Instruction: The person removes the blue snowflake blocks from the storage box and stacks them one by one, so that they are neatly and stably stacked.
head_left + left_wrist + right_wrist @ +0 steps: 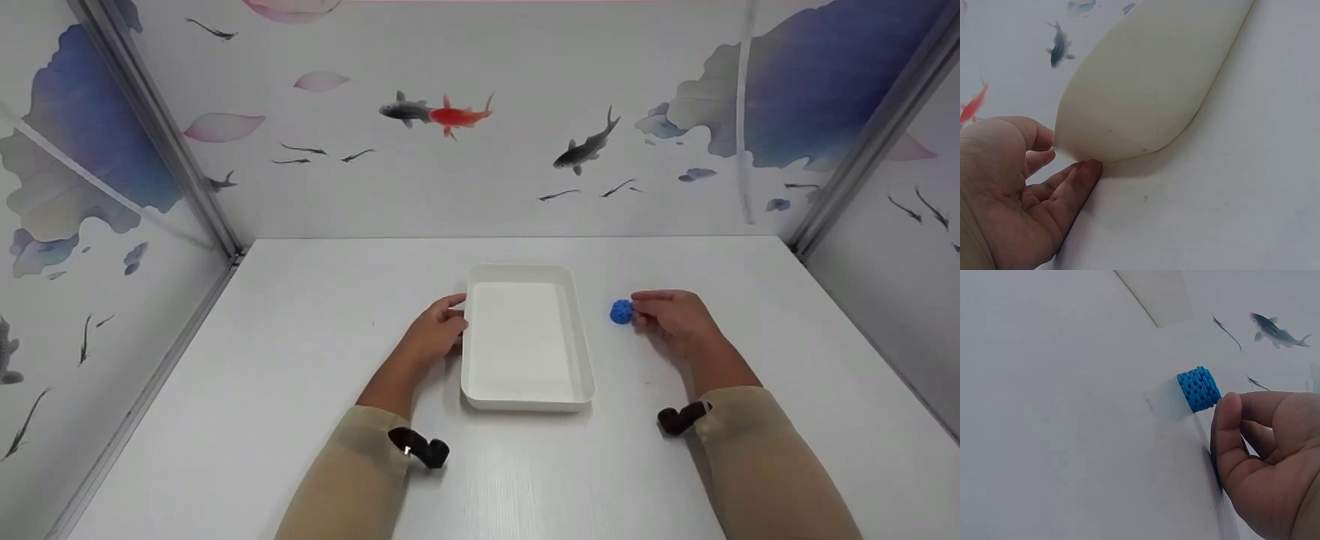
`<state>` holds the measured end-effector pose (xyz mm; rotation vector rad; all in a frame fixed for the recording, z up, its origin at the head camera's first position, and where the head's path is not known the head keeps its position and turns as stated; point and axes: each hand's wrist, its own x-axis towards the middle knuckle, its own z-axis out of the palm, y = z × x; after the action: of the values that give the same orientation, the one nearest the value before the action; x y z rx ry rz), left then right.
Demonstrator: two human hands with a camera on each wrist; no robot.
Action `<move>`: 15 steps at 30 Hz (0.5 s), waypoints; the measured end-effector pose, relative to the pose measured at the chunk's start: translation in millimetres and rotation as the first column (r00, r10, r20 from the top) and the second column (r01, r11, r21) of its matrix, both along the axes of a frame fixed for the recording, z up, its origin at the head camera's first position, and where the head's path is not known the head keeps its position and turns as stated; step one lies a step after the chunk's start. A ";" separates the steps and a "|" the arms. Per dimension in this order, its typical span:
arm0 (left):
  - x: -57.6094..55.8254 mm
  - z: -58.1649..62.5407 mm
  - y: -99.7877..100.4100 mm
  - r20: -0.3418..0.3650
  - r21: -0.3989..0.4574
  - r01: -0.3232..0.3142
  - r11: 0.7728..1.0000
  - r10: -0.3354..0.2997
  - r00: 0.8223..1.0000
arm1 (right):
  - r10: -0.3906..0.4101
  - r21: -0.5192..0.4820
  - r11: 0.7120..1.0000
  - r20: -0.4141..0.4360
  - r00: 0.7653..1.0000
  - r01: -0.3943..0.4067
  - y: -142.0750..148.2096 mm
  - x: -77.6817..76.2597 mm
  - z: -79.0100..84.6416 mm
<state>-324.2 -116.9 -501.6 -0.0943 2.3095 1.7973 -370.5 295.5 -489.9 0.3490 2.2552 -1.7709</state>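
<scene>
A shallow white rectangular tray (525,341) lies on the white table, and its inside shows nothing. At its left side, my left hand (435,330) grips the wall with thumb and fingers; the left wrist view shows the fingertips (1092,169) against the tray's outer wall (1140,84). To the right of the tray, my right hand (675,315) pinches a small blue object (621,311) between thumb and forefinger. Close up, this blue piece (1199,390) is short and roughly cylindrical with a brick-like lattice surface. Whether it touches the table is hard to tell.
White panels with painted fish and petals enclose the table (322,300) at the back and both sides. Metal posts (161,112) stand at the corners. A small black camera (424,448) is on the left wrist, another (682,418) on the right.
</scene>
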 end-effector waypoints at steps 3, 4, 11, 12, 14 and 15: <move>0.2 0.4 0.4 0.006 -0.027 -0.008 1.000 0.009 1.000 | -0.002 -0.002 1.000 0.001 1.000 0.002 -0.5 0.4 0.1; 0.4 0.5 0.7 0.009 -0.036 -0.011 0.999 0.012 1.000 | -0.004 -0.005 1.000 0.004 1.000 0.004 -0.7 0.6 0.0; -0.1 1.2 2.0 0.028 -0.024 -0.017 1.000 0.018 0.999 | -0.010 0.011 1.000 0.006 1.000 0.010 -1.7 0.5 1.0; -0.3 1.2 1.9 0.031 -0.016 -0.018 1.000 0.019 0.999 | -0.010 0.019 1.000 0.005 1.000 0.010 -1.9 0.5 1.9; -0.5 1.5 1.6 0.035 -0.004 -0.020 1.000 0.020 0.999 | -0.012 0.046 0.999 -0.006 1.000 0.012 -3.4 0.9 5.1; -0.4 2.0 1.4 0.038 0.000 -0.020 1.000 0.020 0.999 | -0.014 0.057 0.998 -0.010 1.000 0.014 -5.1 1.3 7.4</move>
<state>-324.6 -115.5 -499.6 -0.1512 2.2901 1.7900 -369.2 290.4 -482.5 0.3694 2.3187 -1.7217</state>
